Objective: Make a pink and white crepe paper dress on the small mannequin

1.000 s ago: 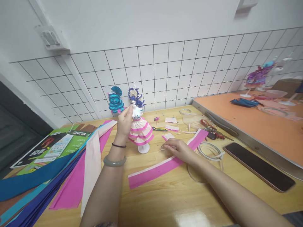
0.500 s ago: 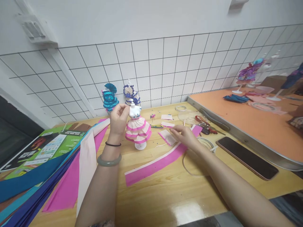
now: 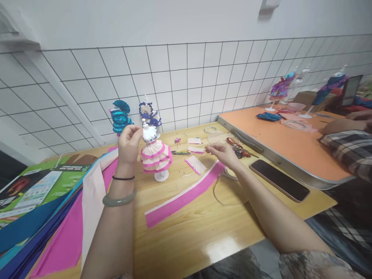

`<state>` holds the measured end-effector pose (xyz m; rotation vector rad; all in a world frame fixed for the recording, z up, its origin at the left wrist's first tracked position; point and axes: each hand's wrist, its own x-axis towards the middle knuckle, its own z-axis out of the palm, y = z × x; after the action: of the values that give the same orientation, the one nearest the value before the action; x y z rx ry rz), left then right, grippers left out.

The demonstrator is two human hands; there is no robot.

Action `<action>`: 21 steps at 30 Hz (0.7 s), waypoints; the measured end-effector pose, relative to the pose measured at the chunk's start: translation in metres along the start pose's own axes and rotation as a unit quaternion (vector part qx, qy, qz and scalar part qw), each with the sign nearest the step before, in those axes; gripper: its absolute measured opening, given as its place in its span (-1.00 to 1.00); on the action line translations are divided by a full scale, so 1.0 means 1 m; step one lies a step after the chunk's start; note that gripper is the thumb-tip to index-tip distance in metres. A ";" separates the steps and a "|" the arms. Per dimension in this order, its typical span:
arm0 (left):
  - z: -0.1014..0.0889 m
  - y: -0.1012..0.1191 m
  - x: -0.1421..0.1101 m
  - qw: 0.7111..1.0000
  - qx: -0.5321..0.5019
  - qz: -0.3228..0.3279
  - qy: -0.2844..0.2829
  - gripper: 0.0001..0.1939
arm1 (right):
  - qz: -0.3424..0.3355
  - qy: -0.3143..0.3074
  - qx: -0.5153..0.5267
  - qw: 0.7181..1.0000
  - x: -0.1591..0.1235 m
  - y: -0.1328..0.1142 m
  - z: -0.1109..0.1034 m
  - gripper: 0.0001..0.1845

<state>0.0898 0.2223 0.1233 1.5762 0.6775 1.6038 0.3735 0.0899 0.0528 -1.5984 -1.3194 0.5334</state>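
Observation:
My left hand (image 3: 129,143) is closed at the shoulder of a small white dress form (image 3: 150,133); the thumb and finger seem to pinch it. The form wears a tiered skirt (image 3: 156,155) in pale cream with bright pink edges. It leans a little, and its round white base (image 3: 161,175) is low over the tabletop. My right hand (image 3: 223,154) is to the right with thumb and fingertips together, beside a small pale paper piece (image 3: 195,150). Whatever those fingertips hold is too small to make out. Below lies a long pink strip (image 3: 183,198) with a pale edge.
Crepe-like strips (image 3: 69,228) and a green printed sheet (image 3: 43,182) cover the left side. Two dressed forms stand behind, one teal (image 3: 121,118). At right are a phone (image 3: 279,180), keys (image 3: 238,152) and an orange table (image 3: 305,155), where another person's plaid sleeve (image 3: 348,151) rests.
The view has turned right, bringing another person's arm into sight. The dress form now leans, with its base shifted rightward. My right hand has moved slightly up, away from the pink-edged paper.

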 end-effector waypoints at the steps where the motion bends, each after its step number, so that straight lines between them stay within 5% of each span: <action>1: -0.001 -0.001 0.001 1.000 -0.009 0.000 0.003 -0.88 | 0.000 -0.011 -0.005 1.000 0.000 -0.002 -0.005 -0.58; 5: -0.003 -0.002 0.003 0.999 -0.044 0.007 0.014 -0.67 | -0.016 -0.083 -0.095 0.992 -0.007 -0.016 -0.030 -0.60; 9: -0.002 0.000 0.002 0.996 0.037 0.084 0.015 -0.47 | 0.007 -0.148 -0.273 0.950 -0.029 -0.021 -0.049 -0.74; 15: 0.000 0.010 -0.005 0.970 0.166 0.176 0.032 -0.48 | 0.021 -0.126 -0.463 0.877 -0.069 0.019 -0.045 -0.75; 21: 0.009 0.034 -0.021 0.933 0.211 0.274 0.097 -0.49 | -0.052 -0.091 -0.505 0.857 -0.090 0.045 -0.042 -0.72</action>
<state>0.0922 0.1849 0.1403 2.0663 0.7663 2.1485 0.4008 -0.0069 0.0119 -2.3117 -1.9933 -0.1558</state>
